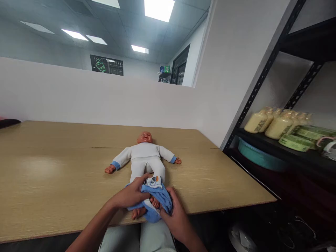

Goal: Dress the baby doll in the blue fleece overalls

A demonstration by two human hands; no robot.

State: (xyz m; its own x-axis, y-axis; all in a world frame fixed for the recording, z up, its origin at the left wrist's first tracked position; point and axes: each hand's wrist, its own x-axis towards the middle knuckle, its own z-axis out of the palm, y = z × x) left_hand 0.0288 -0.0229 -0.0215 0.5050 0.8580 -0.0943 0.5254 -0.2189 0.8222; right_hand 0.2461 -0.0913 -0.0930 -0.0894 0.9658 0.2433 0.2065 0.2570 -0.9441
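A baby doll (145,150) in a white outfit with blue cuffs lies face up on the wooden table, its head away from me and its arms spread. Around its lower legs is a fuzzy blue garment (159,192) with a white cartoon face. My left hand (132,193) grips the upper left of this cloth, thumb across it. On the other side, my right hand (176,214) pinches the cloth's right edge. One doll foot (154,202) shows in an opening of the cloth between my hands; the other foot (138,212) sticks out below my left hand.
The table's front edge (223,209) runs close to my lap. At the right stands a black metal shelf (265,140) with several cream bottles (278,125), green packs (296,142) and a teal basin (258,155). A white wall (105,101) rises behind the table.
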